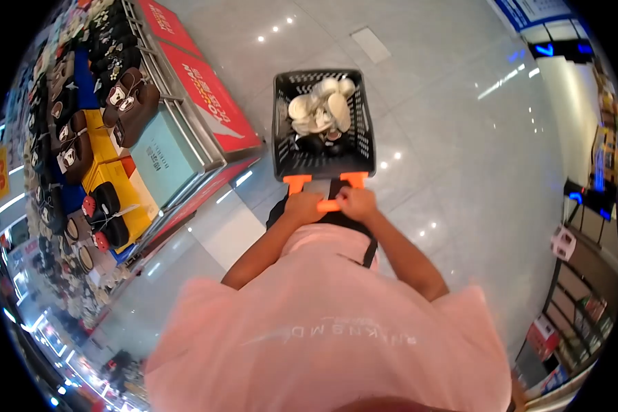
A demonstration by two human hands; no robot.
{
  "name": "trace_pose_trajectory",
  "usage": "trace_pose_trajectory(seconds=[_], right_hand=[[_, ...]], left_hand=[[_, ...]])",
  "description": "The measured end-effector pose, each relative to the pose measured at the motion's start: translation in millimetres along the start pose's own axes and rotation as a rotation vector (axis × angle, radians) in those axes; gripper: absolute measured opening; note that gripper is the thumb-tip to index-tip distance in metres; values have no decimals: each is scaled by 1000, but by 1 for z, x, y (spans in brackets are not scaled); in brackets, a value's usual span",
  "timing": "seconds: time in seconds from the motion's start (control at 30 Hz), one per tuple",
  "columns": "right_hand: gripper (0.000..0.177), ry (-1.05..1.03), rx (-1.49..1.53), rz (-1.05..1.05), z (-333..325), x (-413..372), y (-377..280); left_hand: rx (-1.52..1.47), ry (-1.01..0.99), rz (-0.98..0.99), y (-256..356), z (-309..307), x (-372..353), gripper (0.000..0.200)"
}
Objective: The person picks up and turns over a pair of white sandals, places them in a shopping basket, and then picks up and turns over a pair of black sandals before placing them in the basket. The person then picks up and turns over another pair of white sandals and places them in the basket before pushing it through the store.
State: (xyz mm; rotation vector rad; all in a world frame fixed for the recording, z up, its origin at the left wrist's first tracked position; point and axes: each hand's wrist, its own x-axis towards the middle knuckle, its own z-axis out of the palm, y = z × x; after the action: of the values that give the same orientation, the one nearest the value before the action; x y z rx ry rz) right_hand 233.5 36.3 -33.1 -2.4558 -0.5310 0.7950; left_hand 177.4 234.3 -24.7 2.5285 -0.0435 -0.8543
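Pink T-shirt (pixel 323 329) fills the foreground; beyond it, left hand (pixel 302 206) and right hand (pixel 356 202) clench the orange plastic handle (pixel 328 204), steadying the black mesh trolley basket (pixel 323 165) of white slippers (pixel 336 110).

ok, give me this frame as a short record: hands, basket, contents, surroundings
left hand: closed on the orange handle
right hand: closed on the same handle
basket: black, mesh walls, ahead of the person
contents: pale shoes on top, dark shoes nearer the handle
left of basket: display rack of sandals, with red signs on its side
floor: glossy pale tiles
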Motion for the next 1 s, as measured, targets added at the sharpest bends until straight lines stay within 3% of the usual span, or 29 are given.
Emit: trace_pose_trajectory(seconds=[0.1, 0.33, 0.53, 0.57, 0.67, 0.73, 0.8, 0.83, 0.87, 0.93, 1.0], right_hand=[[32, -89, 62, -80, -19, 16, 4], [36, -72, 158, -260, -20, 20, 15], [37, -301, 62, -315, -32, 24, 15], [37, -331, 58, -316, -33, 26, 16], [34, -394, 146, -196, -42, 47, 13], [32, -578, 192, -89, -38, 63, 17], [28, -918, 461, 151, -12, 98, 36], [27, -940, 573, 313, -15, 117, 37], [26, -952, 682, 476, -18, 137, 39], [26, -802, 747, 429, -3, 179, 70], [27, -555, 744, 525, 4, 221, 97]], left_hand=[[-69, -8, 10, 17, -36, 5, 43], [44, -171, -121, 17, -26, 17, 42], [-44, -73, -197, 29, -31, 9, 51], [-67, -68, -175, 25, -30, 9, 60], [-166, 24, 37, 18, -42, 12, 60], [-626, -407, -297, 5, -46, 31, 59], [-1256, -551, -495, -41, -27, 74, 45], [-1347, -436, -565, -55, -29, 97, 40], [-1353, -260, -516, -73, -26, 125, 34], [-1215, 284, -563, -105, -12, 182, 12], [-899, 779, -602, -175, 75, 253, 8]])
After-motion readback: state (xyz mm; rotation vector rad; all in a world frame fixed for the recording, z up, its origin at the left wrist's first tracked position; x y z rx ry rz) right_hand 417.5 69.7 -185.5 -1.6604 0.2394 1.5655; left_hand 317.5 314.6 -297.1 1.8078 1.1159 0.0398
